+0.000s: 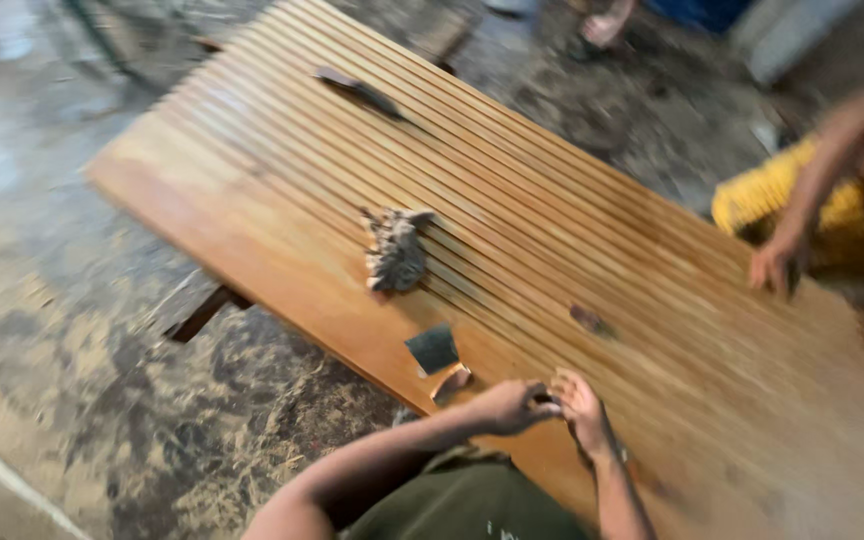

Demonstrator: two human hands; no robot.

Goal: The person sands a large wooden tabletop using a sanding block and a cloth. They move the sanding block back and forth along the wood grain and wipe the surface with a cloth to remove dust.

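The floor (102, 400) is rough concrete strewn with sawdust. Above it lies a long grooved wooden panel (552, 260), raised on a support. At its near edge we bring our two hands together: the left hand (514, 405) is curled shut and the right hand (580, 405) pinches toward it, both on a small dark item (546, 399) too blurred to identify. Just beside them lie two small sheets of sandpaper (434, 349); a crumpled rag (397, 252) rests further up the panel. A co-worker's hand (774, 262) presses the far edge. We judge the panel's surface finishing to be under way; the next move calls for a firm grip and a stroke along the grooves.
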